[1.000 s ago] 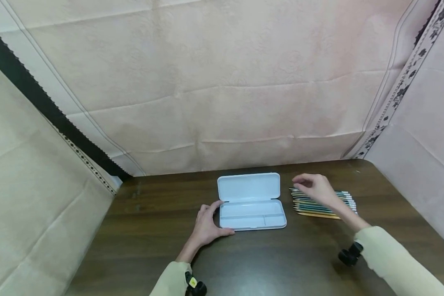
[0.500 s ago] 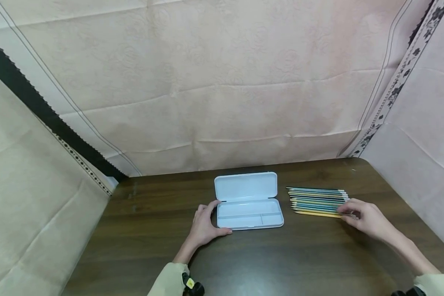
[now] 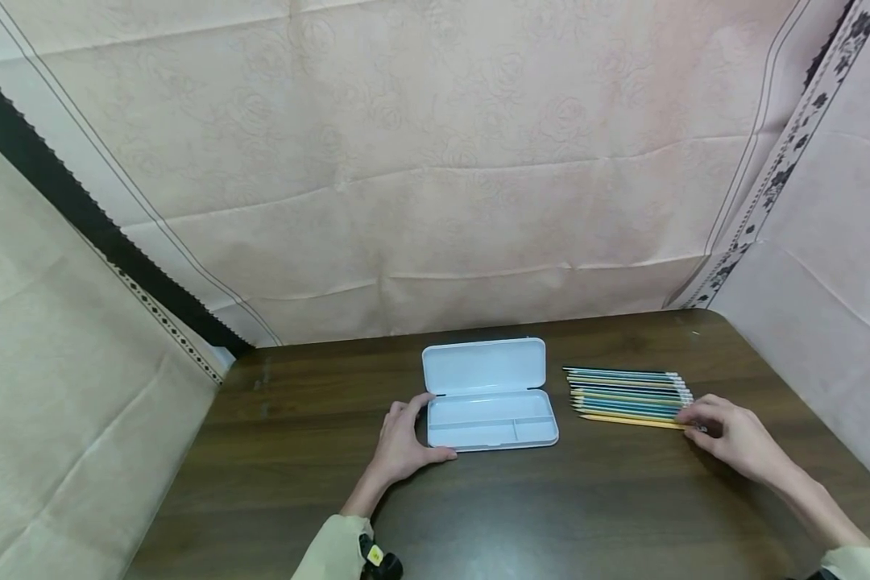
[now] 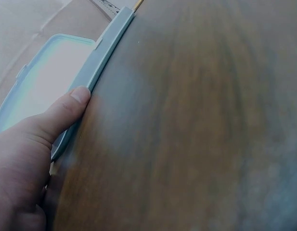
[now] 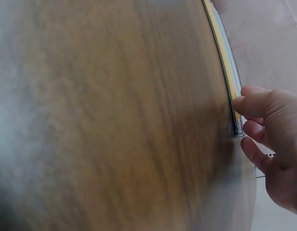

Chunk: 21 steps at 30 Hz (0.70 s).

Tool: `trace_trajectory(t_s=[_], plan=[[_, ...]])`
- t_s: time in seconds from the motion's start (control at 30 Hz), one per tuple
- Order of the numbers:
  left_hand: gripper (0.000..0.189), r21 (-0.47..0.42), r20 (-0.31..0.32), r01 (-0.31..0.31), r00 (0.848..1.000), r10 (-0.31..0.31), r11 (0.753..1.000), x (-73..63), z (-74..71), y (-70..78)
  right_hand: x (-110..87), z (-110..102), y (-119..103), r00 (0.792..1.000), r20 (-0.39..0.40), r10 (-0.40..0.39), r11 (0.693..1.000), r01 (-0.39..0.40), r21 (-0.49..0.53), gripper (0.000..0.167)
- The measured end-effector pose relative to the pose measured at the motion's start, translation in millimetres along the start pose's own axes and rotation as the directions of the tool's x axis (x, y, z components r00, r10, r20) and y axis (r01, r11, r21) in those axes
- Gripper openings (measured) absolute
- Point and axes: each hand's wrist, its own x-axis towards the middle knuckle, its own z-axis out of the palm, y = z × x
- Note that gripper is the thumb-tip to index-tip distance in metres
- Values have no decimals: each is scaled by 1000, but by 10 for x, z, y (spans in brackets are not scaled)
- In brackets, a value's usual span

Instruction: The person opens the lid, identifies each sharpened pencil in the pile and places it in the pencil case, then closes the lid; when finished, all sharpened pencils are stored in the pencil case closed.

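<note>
A light-blue pencil case lies unfolded on the table, its lid to the back and its divided tray to the front. My left hand holds the tray's left end, thumb along the front edge and fingers at the rear corner; the left wrist view shows the thumb on the rim. To the right, several pencils lie side by side, points toward the case. My right hand pinches the blunt end of the nearest one, a yellow pencil, between thumb and fingers.
The dark wooden table backs onto a pale cloth wall, with more cloth at both sides. A wrist camera sits at the left sleeve.
My right hand has come from above the pencils' pointed ends to their blunt ends, near and right, and now pinches the yellow pencil. The left hand stays on the pencil case.
</note>
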Motion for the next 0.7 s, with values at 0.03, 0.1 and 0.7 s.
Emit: trace_trajectory(t_s=[0.03, 0.1, 0.7], plan=[[98, -3, 1, 2, 1000, -2, 1000, -1, -1, 2, -4, 4, 4, 1000, 0, 0, 1000, 0, 3, 38], [98, -2, 0, 0, 1000, 0, 1000, 1, 1, -3, -10, 14, 10, 1000, -5, -3, 1000, 3, 6, 38], [98, -3, 1, 2, 1000, -2, 1000, -4, -2, 5, 38, 24, -3, 995, 81, -57, 997, 60, -40, 39]])
